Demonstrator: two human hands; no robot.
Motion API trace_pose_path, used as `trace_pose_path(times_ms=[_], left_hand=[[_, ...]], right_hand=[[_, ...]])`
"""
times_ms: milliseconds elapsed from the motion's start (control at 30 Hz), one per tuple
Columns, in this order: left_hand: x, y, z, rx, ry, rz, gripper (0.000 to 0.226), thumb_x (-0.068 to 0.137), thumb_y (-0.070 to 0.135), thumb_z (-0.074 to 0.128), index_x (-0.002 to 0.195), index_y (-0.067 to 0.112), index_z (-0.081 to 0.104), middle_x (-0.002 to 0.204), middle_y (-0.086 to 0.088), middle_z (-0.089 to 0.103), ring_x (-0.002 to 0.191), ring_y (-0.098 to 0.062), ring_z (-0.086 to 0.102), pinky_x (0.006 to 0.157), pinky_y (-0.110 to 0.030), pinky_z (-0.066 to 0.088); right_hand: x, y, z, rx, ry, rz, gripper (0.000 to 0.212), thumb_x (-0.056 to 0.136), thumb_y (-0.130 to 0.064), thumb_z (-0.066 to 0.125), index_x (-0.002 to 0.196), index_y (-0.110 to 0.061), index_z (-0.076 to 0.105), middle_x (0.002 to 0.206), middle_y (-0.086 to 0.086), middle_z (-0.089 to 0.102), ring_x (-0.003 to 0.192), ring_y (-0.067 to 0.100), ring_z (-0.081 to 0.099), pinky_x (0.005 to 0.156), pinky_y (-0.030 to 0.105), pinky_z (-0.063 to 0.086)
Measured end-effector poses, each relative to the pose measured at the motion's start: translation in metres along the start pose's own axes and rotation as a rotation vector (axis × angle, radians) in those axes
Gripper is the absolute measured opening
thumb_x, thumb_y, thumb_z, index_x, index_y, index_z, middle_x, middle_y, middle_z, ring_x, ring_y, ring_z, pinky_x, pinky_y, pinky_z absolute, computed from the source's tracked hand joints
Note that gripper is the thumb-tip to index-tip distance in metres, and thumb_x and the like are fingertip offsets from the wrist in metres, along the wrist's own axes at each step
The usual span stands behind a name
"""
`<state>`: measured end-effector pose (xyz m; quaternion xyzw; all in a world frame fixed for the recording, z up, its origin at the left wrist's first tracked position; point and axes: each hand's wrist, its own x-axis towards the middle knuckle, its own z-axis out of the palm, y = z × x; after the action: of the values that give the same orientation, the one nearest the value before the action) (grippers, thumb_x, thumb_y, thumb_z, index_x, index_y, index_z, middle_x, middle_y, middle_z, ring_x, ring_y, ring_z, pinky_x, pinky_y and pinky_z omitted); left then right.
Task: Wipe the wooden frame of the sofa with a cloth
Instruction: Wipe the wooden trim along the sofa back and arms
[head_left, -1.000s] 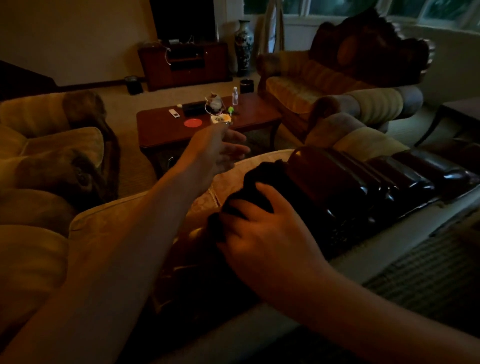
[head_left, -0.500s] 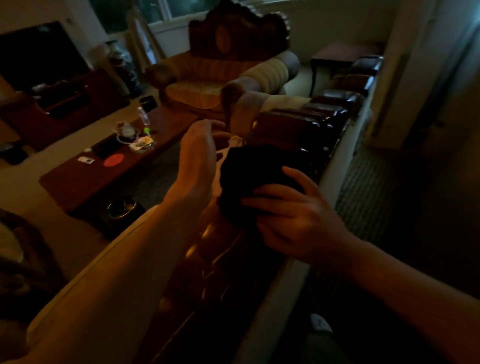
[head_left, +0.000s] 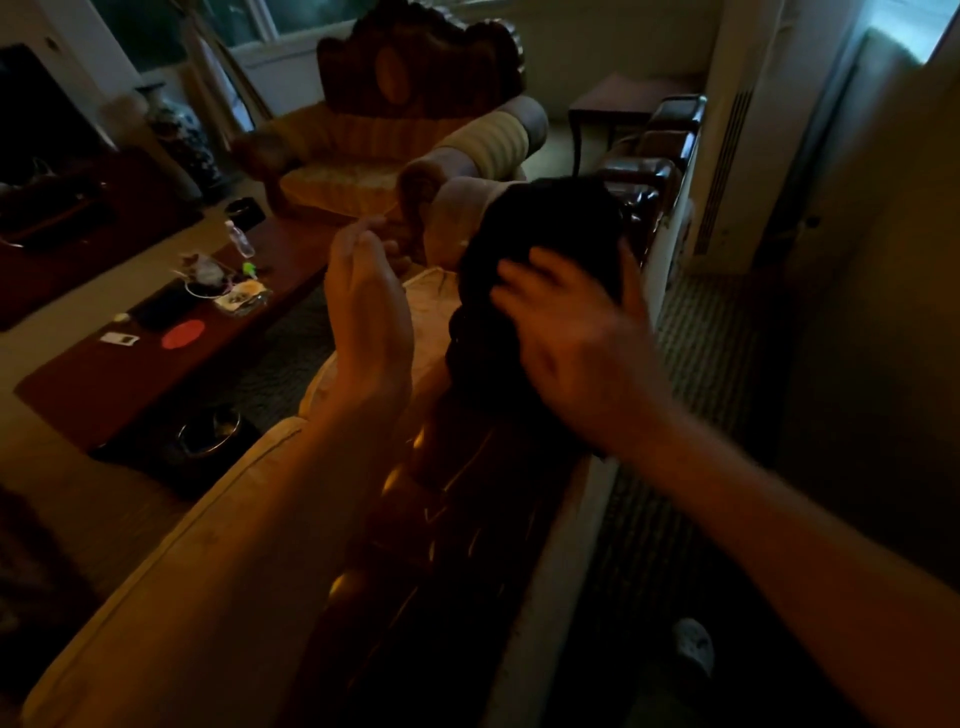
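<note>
Right hand (head_left: 566, 338) presses dark cloth (head_left: 545, 244) onto wooden frame (head_left: 452, 499), fingers spread. Left hand (head_left: 366, 317) raised, fingers relaxed, holding nothing.

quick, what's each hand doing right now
Left hand: open, raised, holding nothing.
Right hand: fingers spread, pressing the dark cloth on the wooden sofa frame.
</note>
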<state>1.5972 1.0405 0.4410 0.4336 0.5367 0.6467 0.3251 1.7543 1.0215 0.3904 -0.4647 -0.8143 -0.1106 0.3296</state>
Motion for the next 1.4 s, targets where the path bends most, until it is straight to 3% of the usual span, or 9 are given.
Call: trace_pose_path(times_ms=[267, 400, 500, 667, 900, 1100, 1200, 1267, 1400], left_hand=[[-0.003, -0.005, 0.022, 0.062, -0.083, -0.016, 0.032, 0.101, 0.017, 0.028, 0.124, 0.009, 0.049, 0.108, -0.004, 0.057, 0.097, -0.013, 0.057, 0.085, -0.027, 0.048], [-0.008, -0.004, 0.035, 0.193, -0.174, 0.071, 0.034, 0.102, 0.015, 0.028, 0.123, 0.008, 0.053, 0.105, 0.005, 0.056, 0.101, -0.008, 0.055, 0.09, -0.023, 0.045], [-0.007, -0.006, 0.036, 0.188, -0.214, 0.098, 0.033, 0.101, 0.014, 0.029, 0.118, 0.007, 0.057, 0.105, 0.008, 0.057, 0.104, -0.01, 0.056, 0.094, -0.033, 0.047], [0.011, 0.004, 0.034, 0.166, -0.098, 0.175, 0.03, 0.1, 0.009, 0.031, 0.111, 0.007, 0.059, 0.101, 0.003, 0.06, 0.098, -0.003, 0.058, 0.093, -0.027, 0.048], [0.021, 0.015, 0.043, 0.117, -0.069, 0.143, 0.031, 0.1, 0.013, 0.029, 0.094, 0.021, 0.058, 0.106, -0.009, 0.06, 0.107, -0.025, 0.057, 0.096, -0.045, 0.048], [0.027, 0.014, 0.057, 0.078, -0.135, 0.157, 0.032, 0.099, 0.013, 0.032, 0.093, 0.029, 0.059, 0.1, 0.001, 0.06, 0.105, -0.021, 0.058, 0.089, -0.031, 0.048], [0.032, 0.021, 0.073, 0.145, -0.2, 0.206, 0.027, 0.099, 0.012, 0.035, 0.106, 0.021, 0.059, 0.096, 0.016, 0.06, 0.094, 0.002, 0.06, 0.081, -0.018, 0.048], [0.032, 0.023, 0.088, 0.297, -0.273, 0.26, 0.028, 0.1, 0.014, 0.034, 0.118, 0.019, 0.056, 0.101, 0.018, 0.057, 0.089, 0.011, 0.056, 0.08, -0.01, 0.044], [0.022, 0.014, 0.117, 0.708, -0.447, 0.374, 0.034, 0.099, 0.013, 0.035, 0.128, 0.012, 0.052, 0.123, -0.006, 0.056, 0.111, -0.014, 0.052, 0.093, -0.023, 0.039]], right_hand=[[0.04, 0.032, -0.002, -0.057, -0.142, -0.005, 0.043, 0.092, -0.037, 0.034, 0.128, -0.027, 0.055, 0.145, 0.0, 0.042, 0.136, 0.022, 0.033, 0.112, 0.058, 0.008], [0.036, 0.05, -0.003, 0.183, 0.016, 0.28, 0.042, 0.096, -0.028, 0.033, 0.134, -0.018, 0.05, 0.15, 0.005, 0.034, 0.142, 0.024, 0.021, 0.112, 0.058, 0.017], [-0.01, 0.006, 0.008, 0.194, 0.083, 0.128, 0.041, 0.09, -0.025, 0.038, 0.123, -0.014, 0.059, 0.141, 0.007, 0.047, 0.14, 0.026, 0.024, 0.109, 0.065, 0.016], [0.026, -0.004, 0.0, -0.063, -0.258, -0.101, 0.049, 0.089, -0.042, 0.032, 0.134, -0.029, 0.049, 0.132, -0.007, 0.056, 0.123, 0.023, 0.049, 0.098, 0.046, 0.017], [0.11, 0.07, -0.017, -0.045, -0.511, 0.124, 0.035, 0.099, -0.025, 0.029, 0.119, -0.011, 0.054, 0.127, 0.012, 0.053, 0.118, 0.031, 0.048, 0.093, 0.047, 0.038], [0.032, 0.024, -0.012, -0.056, -0.224, -0.174, 0.047, 0.092, -0.043, 0.032, 0.134, -0.029, 0.049, 0.145, -0.008, 0.042, 0.138, 0.016, 0.03, 0.108, 0.044, 0.0], [0.081, 0.062, -0.001, 0.072, -0.292, -0.052, 0.039, 0.095, -0.041, 0.035, 0.13, -0.031, 0.05, 0.138, -0.007, 0.049, 0.132, 0.018, 0.038, 0.105, 0.043, 0.016], [0.122, 0.096, 0.006, 0.345, -0.425, 0.267, 0.038, 0.098, -0.033, 0.036, 0.13, -0.019, 0.051, 0.133, 0.005, 0.052, 0.125, 0.025, 0.045, 0.101, 0.038, 0.033], [0.125, 0.13, 0.021, 0.664, -0.299, 0.59, 0.028, 0.098, -0.019, 0.041, 0.113, -0.007, 0.061, 0.116, 0.013, 0.06, 0.113, 0.029, 0.052, 0.093, 0.032, 0.039]])
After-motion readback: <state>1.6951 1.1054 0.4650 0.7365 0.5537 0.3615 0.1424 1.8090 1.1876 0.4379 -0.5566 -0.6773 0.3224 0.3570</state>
